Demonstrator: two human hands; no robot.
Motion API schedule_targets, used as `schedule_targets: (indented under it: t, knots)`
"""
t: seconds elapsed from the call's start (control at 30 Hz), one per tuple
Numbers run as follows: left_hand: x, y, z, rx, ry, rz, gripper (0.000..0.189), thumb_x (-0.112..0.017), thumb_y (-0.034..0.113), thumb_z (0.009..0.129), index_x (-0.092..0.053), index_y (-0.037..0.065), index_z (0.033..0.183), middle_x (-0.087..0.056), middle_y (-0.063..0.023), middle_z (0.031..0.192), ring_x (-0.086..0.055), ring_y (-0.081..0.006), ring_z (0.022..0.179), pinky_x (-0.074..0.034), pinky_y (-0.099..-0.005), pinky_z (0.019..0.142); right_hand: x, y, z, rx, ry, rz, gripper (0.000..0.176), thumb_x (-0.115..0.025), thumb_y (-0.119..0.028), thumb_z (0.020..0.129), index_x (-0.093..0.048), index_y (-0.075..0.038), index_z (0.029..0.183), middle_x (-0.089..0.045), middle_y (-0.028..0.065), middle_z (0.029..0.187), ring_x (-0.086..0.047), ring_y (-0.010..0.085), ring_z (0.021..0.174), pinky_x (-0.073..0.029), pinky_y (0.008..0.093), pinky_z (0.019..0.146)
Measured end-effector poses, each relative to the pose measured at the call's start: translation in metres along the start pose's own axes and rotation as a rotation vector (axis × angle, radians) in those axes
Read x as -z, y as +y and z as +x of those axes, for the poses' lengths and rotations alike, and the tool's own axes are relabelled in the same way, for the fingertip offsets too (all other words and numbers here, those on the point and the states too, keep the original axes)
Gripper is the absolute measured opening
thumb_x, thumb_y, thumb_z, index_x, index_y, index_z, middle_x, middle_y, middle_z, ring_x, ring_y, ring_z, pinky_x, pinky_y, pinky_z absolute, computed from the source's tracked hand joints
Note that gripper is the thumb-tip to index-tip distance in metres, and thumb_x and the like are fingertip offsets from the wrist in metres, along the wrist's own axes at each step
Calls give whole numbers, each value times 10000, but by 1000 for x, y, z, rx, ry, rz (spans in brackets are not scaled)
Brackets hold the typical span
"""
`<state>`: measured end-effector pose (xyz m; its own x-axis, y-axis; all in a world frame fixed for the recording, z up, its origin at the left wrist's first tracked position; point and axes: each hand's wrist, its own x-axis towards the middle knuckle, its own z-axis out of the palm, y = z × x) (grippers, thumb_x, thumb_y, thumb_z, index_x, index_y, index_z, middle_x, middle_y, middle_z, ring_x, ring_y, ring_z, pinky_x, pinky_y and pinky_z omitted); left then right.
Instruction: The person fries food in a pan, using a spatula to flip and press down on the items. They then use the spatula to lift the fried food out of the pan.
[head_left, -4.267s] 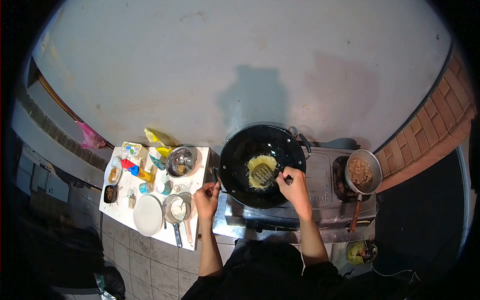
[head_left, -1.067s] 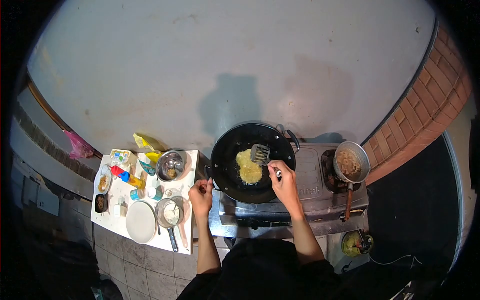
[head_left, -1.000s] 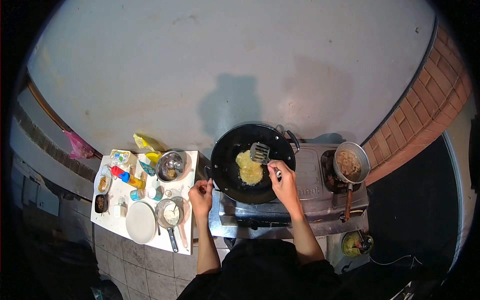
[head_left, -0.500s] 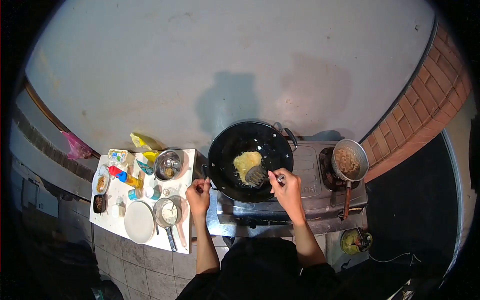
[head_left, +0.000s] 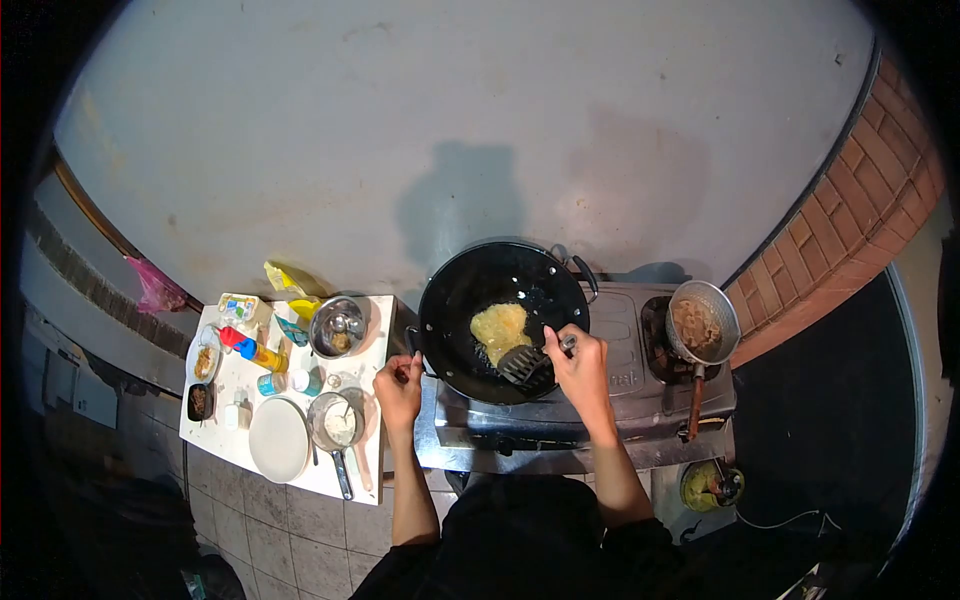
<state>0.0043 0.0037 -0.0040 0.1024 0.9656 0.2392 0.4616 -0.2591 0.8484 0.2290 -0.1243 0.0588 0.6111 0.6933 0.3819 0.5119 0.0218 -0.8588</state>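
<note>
A black wok (head_left: 455, 290) sits on the stove, with a flat yellow piece of frying food (head_left: 500, 328) in its middle. My right hand (head_left: 582, 372) is closed round the handle of a black slotted turner (head_left: 524, 368). The turner's head is inside the wok, at the lower right edge of the food. At the wok's left side, my left hand (head_left: 398, 392) has its fingers curled, thumb and index pinched at the left wok handle (head_left: 411, 340).
On the right burner stands a saucepan (head_left: 735, 325) of brown food, its wooden handle pointing toward me. A white side table (head_left: 225, 452) at left bears a plate (head_left: 278, 440), a metal bowl (head_left: 322, 315), a small pan (head_left: 322, 440) and sauce bottles (head_left: 262, 356).
My right hand has shifted slightly right and toward me, drawing the turner's head back to the food's lower right edge. My left hand stays by the wok's handle.
</note>
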Motion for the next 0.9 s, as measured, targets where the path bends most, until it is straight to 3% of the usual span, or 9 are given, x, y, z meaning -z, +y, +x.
schedule_targets:
  t: [0.33,0.43,0.5,0.77,0.9]
  knots:
    - [2,5,0,23,-5,-12,229,-704,176,867,-657,-36,792,-575,-30,571,-484,-70,513,-398,-244,500,0,-9,8,92,57,-99,273,-661,-88,861,-504,37,675,-512,199,591,-510,385,518,-369,393,475]
    - [4,8,0,92,-52,-5,280,-703,240,857,-682,-39,837,-609,-73,627,-550,-133,592,-447,-297,593,-1,-6,7,84,8,-96,272,-659,-89,862,-499,35,679,-510,203,608,-508,397,533,-369,402,479]
    - [2,2,1,28,-21,-28,230,-705,172,866,-657,-40,794,-583,-33,581,-488,-69,523,-397,-241,501,-1,-5,8,87,14,-110,267,-659,-88,861,-500,33,683,-508,204,609,-508,400,535,-369,406,480]
    - [2,1,1,29,-24,-14,236,-709,176,863,-659,-44,791,-581,-38,570,-488,-73,518,-396,-251,498,4,-6,8,162,41,-158,226,-662,-76,854,-513,31,721,-542,191,646,-531,397,555,-389,407,491]
    - [1,2,0,25,-13,12,242,-709,184,865,-660,-42,793,-582,-37,571,-493,-75,517,-398,-253,498,4,-4,4,146,-48,-126,217,-661,-76,854,-518,34,733,-550,188,657,-553,385,575,-400,403,505]
